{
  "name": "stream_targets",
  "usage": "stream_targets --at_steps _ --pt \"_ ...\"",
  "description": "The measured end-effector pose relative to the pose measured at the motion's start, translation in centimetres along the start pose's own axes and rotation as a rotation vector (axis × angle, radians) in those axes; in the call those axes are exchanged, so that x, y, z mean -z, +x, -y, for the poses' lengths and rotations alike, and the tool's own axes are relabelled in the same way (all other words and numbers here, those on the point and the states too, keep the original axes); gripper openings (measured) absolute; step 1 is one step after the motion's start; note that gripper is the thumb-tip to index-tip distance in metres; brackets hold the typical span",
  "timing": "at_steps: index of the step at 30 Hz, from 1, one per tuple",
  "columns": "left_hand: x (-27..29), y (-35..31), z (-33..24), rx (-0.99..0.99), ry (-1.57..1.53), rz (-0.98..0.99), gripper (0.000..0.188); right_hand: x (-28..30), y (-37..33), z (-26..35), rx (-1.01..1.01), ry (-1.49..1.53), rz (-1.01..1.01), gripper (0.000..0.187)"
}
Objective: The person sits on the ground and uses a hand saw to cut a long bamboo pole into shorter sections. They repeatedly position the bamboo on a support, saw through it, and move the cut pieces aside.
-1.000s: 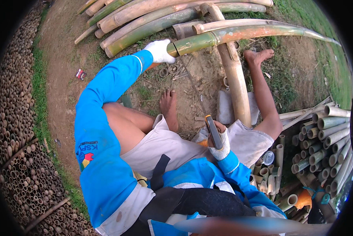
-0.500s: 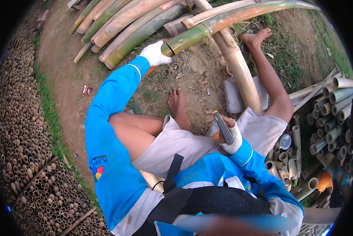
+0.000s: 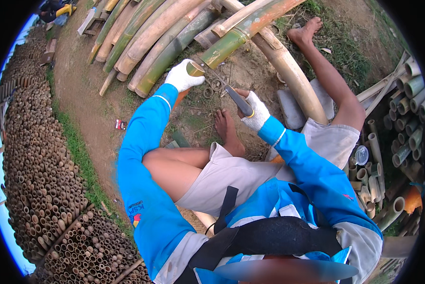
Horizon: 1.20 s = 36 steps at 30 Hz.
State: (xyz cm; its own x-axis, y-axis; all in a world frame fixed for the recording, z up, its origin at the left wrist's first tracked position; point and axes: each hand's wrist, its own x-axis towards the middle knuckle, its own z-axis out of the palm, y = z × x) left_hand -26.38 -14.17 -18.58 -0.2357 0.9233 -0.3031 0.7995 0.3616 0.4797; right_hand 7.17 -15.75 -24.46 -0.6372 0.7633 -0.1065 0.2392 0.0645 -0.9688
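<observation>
My left hand (image 3: pixel 181 77), in a white knit glove, is closed round a short green bamboo piece (image 3: pixel 194 69); its pale cut face shows. Just beyond it lies the end of a long green-to-brown bamboo pole (image 3: pixel 224 46), resting across a thick pale bamboo post (image 3: pixel 288 78). My right hand (image 3: pixel 254 110), in a white glove with bare fingertips, grips the grey-and-yellow handle of a handsaw (image 3: pixel 239 100). Its narrow dark blade reaches up to the gap between the piece and the pole; I cannot tell whether it touches either one.
Several bamboo poles (image 3: pixel 160 40) lie side by side at the far left. Stacked bamboo tubes (image 3: pixel 56 199) fill the left side, and more cut tubes (image 3: pixel 406 132) stand at the right. Grey blocks (image 3: pixel 290 109) sit beside the post. Small bamboo rings (image 3: pixel 208 92) lie on the dirt.
My right hand has brought the saw up and left, from over my lap to the bamboo pole's end. The short piece in my left hand now sits tilted away from the pole.
</observation>
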Motion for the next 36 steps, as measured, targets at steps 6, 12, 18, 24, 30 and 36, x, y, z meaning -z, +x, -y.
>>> stream_targets --at_steps 6,12,18,24,30,36 --pt "-0.2 -0.8 1.5 -0.086 -0.150 -0.003 0.069 2.3 -5.3 -6.5 0.146 -0.562 0.215 0.092" --pt "-2.6 -2.6 0.0 -0.123 -0.323 0.054 0.073 1.8 -5.4 -10.0 -0.027 -0.912 0.500 0.090" --pt "-5.8 -3.9 -2.9 -0.201 -0.413 0.127 0.062 1.6 -5.4 -7.5 -0.055 -0.503 0.199 0.077" --pt "-7.8 -3.5 -7.8 0.199 -0.904 0.390 0.056 1.1 -2.5 -4.5 -0.147 -0.070 0.219 0.105" --pt "-9.7 -1.6 -9.6 0.451 -1.189 0.542 0.072 1.4 -3.7 -3.0 -0.522 0.347 0.224 0.117" --pt "-9.6 -0.3 -11.3 0.439 -0.838 0.561 0.093 4.0 -4.8 0.8 -0.671 1.335 0.091 0.060"
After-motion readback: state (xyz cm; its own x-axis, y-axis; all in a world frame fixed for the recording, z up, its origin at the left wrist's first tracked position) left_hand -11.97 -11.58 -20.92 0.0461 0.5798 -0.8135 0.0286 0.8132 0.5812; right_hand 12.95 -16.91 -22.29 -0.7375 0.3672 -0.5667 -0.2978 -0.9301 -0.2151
